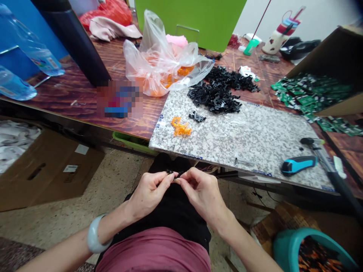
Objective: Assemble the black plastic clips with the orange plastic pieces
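Note:
My left hand and my right hand meet above my lap, fingertips pinched. Between them is a small black plastic part, mostly covered by the fingers. On the speckled stone slab ahead lie a few orange plastic pieces and a little cluster of black pieces. Behind these rises a large heap of black plastic parts. Thin clear or white pins are scattered to its right, too fine to make out well.
A clear bag with orange parts stands behind the slab. At right are a blue-black handled tool, a hammer and green circuit boards. A teal bucket of parts sits low right, a cardboard box low left.

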{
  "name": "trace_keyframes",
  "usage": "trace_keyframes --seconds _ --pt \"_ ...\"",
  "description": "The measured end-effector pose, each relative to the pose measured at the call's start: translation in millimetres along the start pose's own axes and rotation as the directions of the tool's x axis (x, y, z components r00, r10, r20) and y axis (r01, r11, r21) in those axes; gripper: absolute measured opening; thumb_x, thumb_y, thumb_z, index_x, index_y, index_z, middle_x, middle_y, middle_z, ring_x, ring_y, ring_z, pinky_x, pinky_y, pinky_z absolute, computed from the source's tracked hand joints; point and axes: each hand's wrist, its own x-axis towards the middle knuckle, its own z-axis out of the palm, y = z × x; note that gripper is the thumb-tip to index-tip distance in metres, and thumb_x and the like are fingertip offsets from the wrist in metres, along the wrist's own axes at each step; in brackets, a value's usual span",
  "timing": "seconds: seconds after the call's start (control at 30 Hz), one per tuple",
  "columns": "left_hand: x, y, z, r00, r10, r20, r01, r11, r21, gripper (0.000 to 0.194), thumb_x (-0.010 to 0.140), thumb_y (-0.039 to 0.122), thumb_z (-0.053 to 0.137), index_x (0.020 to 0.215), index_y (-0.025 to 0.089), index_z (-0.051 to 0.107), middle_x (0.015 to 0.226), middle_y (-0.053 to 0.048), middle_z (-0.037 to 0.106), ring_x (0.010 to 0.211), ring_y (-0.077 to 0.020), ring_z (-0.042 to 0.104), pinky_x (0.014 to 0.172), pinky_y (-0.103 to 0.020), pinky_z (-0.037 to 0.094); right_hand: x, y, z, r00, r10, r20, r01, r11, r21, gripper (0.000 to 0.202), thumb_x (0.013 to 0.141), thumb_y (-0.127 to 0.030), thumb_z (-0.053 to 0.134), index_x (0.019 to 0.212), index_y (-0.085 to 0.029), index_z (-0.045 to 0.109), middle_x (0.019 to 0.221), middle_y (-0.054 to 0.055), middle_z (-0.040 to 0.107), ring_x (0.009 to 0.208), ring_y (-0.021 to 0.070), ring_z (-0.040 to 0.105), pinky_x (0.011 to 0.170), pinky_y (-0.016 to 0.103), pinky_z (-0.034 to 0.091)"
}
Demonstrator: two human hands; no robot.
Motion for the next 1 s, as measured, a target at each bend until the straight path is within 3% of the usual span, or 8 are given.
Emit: trace_keyframes --seconds 0.17,0.33,0.47,0.53,0.6,0.7,0.8,1.0 --pt "-2.5 0.7 -7.4 0.988 0.007 0.155 -0.023 0.995 0.101 0.04 0.09 0.03 0.044 0.058 0.013 0.061 0.05 0.005 0.042 0.047 -0.0086 0.037 0.046 -0.021 0.029 2.4 3.5 -7.8 0.99 -0.115 0.085 0.124 0.987 -0.104 0.017 0.078 -0.018 0.068 0.068 -0.019 0.054 0.059 -0.003 0.059 0.049 0.009 0.051 0.047 0.019 0.036" --pt "-2.1 3.8 -17.7 0.948 -0.008 0.317 -0.038 0.99 0.138 0.039 0.09 0.027 0.04 0.054 0.015 0.049 0.054 0.005 0.033 0.05 -0.0083 0.03 0.047 -0.022 0.024 9.4 -0.9 -20.8 0.925 -0.234 0.298 0.304 0.928 -0.215 0.019 0.08 -0.019 0.068 0.07 -0.018 0.051 0.061 -0.003 0.056 0.051 0.0089 0.051 0.049 0.019 0.034" --pt "-0.2 5.5 -24.9 0.91 -0.065 0.41 0.035 0.996 0.081 0.041 0.089 0.029 0.044 0.05 0.016 0.043 0.052 0.007 0.026 0.048 -0.0074 0.024 0.045 -0.022 0.02 13.6 5.8 -20.7 0.893 -0.294 0.341 0.377 0.902 -0.212 0.025 0.077 -0.03 0.072 0.07 -0.018 0.051 0.06 -0.003 0.055 0.051 0.0094 0.05 0.049 0.02 0.033" --pt "1.7 6.1 -27.8 0.879 -0.135 0.458 0.144 0.99 0.016 0.041 0.088 0.032 0.045 0.051 0.015 0.05 0.049 0.007 0.031 0.047 -0.0075 0.026 0.043 -0.021 0.021 13.8 13.2 -17.9 0.907 -0.294 0.301 0.351 0.923 -0.155 0.03 0.072 -0.038 0.074 0.071 -0.017 0.053 0.061 -0.003 0.056 0.051 0.0088 0.049 0.048 0.02 0.033" --pt "4.5 5.9 -30.2 0.863 -0.175 0.474 0.225 0.973 -0.05 0.038 0.087 0.034 0.048 0.057 0.014 0.06 0.05 0.004 0.047 0.049 -0.0091 0.038 0.045 -0.02 0.029 12.8 19.8 -15.8 0.93 -0.254 0.265 0.282 0.957 -0.074 0.034 0.068 -0.045 0.075 0.072 -0.017 0.056 0.064 -0.002 0.058 0.051 0.0082 0.049 0.048 0.019 0.035" --pt "8.8 2.7 -32.6 0.871 -0.176 0.458 0.254 0.96 -0.114 0.031 0.085 0.033 0.052 0.068 0.014 0.069 0.069 -0.003 0.069 0.067 -0.0156 0.058 0.063 -0.023 0.043 9.5 24.4 -15.7 0.951 -0.165 0.263 0.158 0.986 0.048 0.037 0.065 -0.048 0.076 0.081 -0.017 0.061 0.071 -0.001 0.062 0.054 0.0084 0.05 0.049 0.019 0.038" --pt "11.2 -2.0 -33.3 0.877 -0.184 0.443 0.273 0.951 -0.145 0.03 0.085 0.033 0.053 0.069 0.014 0.07 0.079 -0.006 0.074 0.078 -0.0192 0.064 0.075 -0.027 0.046 5.5 23.0 -17.7 0.955 -0.123 0.271 0.093 0.989 0.119 0.042 0.065 -0.046 0.077 0.092 -0.018 0.064 0.078 0.0 0.065 0.058 0.0093 0.051 0.051 0.019 0.041" --pt "12.4 -1.0 -32.1 0.885 -0.173 0.433 0.275 0.943 -0.187 0.03 0.084 0.036 0.055 0.07 0.015 0.071 0.078 -0.007 0.076 0.077 -0.02 0.066 0.072 -0.028 0.05 0.6 16.7 -17.7 0.946 -0.067 0.318 0.011 0.985 0.175 0.024 0.079 -0.037 0.067 0.092 -0.016 0.065 0.075 0.0 0.064 0.056 0.0082 0.05 0.051 0.019 0.039"
